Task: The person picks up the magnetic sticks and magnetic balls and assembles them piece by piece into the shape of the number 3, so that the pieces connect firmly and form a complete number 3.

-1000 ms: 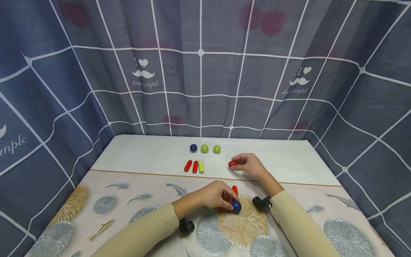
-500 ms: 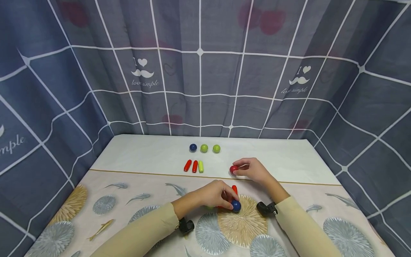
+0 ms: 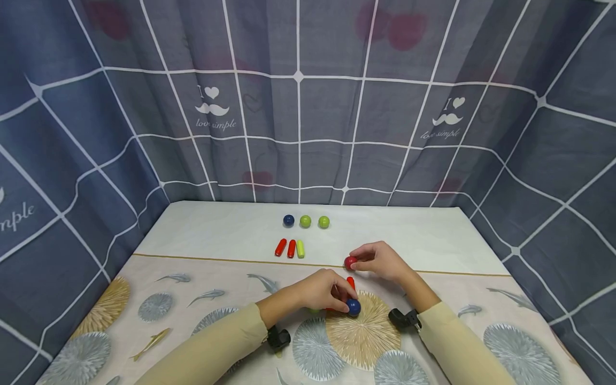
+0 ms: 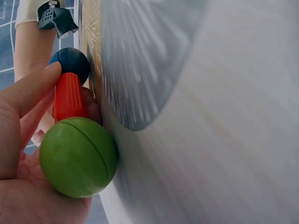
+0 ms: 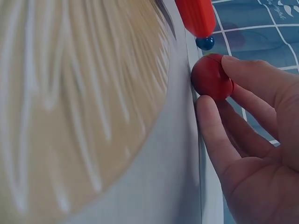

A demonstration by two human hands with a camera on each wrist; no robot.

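My left hand (image 3: 322,289) pinches a blue ball (image 3: 353,307) low over the patterned cloth. In the left wrist view a ridged red stick (image 4: 69,98) runs from that ball to a green ball (image 4: 79,158) beside the palm. A second red stick (image 3: 351,281) points away from the blue ball, beyond the left fingers; whether the two touch is hidden. My right hand (image 3: 382,262) holds a red ball (image 5: 210,77) between thumb and fingers. In the right wrist view this ball is near the free end of the second stick, with a gap between them.
At the back, on the white tabletop (image 3: 409,230), a blue ball (image 3: 289,220) and two green balls (image 3: 305,221) form a row. In front of them lie two red sticks (image 3: 291,248) and a yellow-green stick (image 3: 300,248). A grey checked curtain (image 3: 269,107) surrounds the table.
My right hand has come nearer with the red ball, toward the end of the second red stick. The left hand and its piece have stayed put.
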